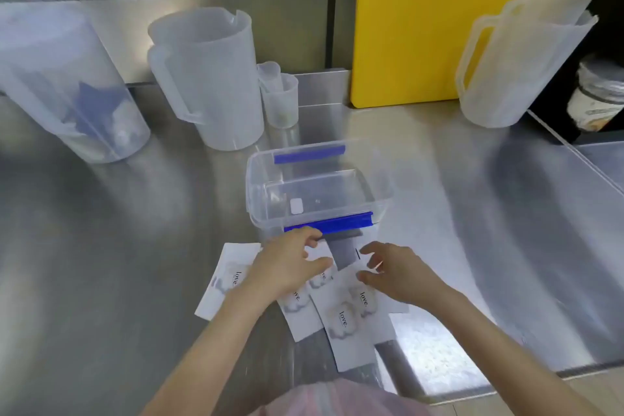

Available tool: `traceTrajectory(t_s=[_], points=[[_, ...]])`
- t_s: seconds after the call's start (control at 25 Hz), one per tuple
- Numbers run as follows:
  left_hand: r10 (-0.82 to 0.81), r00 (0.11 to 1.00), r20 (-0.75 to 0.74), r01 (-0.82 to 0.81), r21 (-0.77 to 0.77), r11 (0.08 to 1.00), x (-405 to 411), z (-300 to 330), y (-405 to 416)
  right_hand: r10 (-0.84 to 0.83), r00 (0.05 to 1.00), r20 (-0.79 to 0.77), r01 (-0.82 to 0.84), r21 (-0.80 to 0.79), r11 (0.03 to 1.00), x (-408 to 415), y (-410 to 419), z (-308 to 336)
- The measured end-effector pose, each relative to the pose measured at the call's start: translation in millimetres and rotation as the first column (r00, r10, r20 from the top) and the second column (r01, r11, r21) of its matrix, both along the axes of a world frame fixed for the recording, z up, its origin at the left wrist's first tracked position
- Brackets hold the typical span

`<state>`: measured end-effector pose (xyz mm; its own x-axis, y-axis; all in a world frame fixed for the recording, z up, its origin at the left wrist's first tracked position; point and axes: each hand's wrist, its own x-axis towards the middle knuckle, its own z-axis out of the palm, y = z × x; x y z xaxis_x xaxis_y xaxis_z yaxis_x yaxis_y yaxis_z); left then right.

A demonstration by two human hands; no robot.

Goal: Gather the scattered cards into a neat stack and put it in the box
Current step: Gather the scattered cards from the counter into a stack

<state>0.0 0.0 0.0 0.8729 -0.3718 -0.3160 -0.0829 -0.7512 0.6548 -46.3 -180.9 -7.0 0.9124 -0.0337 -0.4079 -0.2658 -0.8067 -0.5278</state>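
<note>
Several white cards [344, 317] printed with "love" lie spread and overlapping on the steel counter just in front of me. One card [224, 280] lies apart at the left. A clear plastic box [260, 192] with blue clips stands open right behind the cards. My left hand [287, 263] hovers over the middle cards with fingers spread, partly covering them. My right hand [395, 272] is above the right-hand cards, fingers curled apart, holding nothing.
Big translucent pitchers stand at the back: one at far left [64, 84], one left of centre [209, 78], one at right [516, 57]. Two small cups [280, 94] sit behind the box. A yellow board [422, 24] leans against the back.
</note>
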Motion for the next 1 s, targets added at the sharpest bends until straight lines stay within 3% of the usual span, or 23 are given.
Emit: traceTrajectory(t_s=[0.24,0.44,0.68,0.76,0.84,0.92,1.0], points=[[-0.010,0.997,-0.081,0.022,0.149,0.989,-19.6,-45.2,-2.8,0.056,0.982,-0.182,-0.064,-0.043,0.997,-5.0,25.2,-33.8],[-0.034,0.998,-0.050,0.045,0.228,0.973,-25.6,-65.9,-3.5,0.081,0.986,-0.143,-0.104,-0.162,0.981,-4.9,39.8,-47.4],[-0.010,1.000,0.004,0.009,0.202,0.979,-30.3,-71.8,-9.3,0.072,0.984,-0.161,-0.104,-0.205,0.973,-0.5,41.1,-52.6],[-0.009,1.000,0.006,0.008,0.190,0.982,-31.3,-73.6,-10.5,0.051,0.987,-0.150,-0.073,-0.143,0.987,-0.3,40.6,-53.9],[0.047,0.999,-0.010,-0.046,0.124,0.991,-31.3,-74.4,-9.3,0.011,0.991,-0.133,-0.008,0.017,1.000,-1.9,37.6,-53.2],[0.166,0.983,-0.074,-0.168,-0.022,0.985,-30.7,-72.1,-7.2,-0.010,0.993,-0.116,0.026,0.141,0.990,-5.5,33.6,-49.5],[0.286,0.931,-0.228,-0.330,-0.188,0.925,-31.3,-68.3,-5.7,-0.025,0.996,-0.081,0.041,0.212,0.976,-7.9,32.4,-44.4]])
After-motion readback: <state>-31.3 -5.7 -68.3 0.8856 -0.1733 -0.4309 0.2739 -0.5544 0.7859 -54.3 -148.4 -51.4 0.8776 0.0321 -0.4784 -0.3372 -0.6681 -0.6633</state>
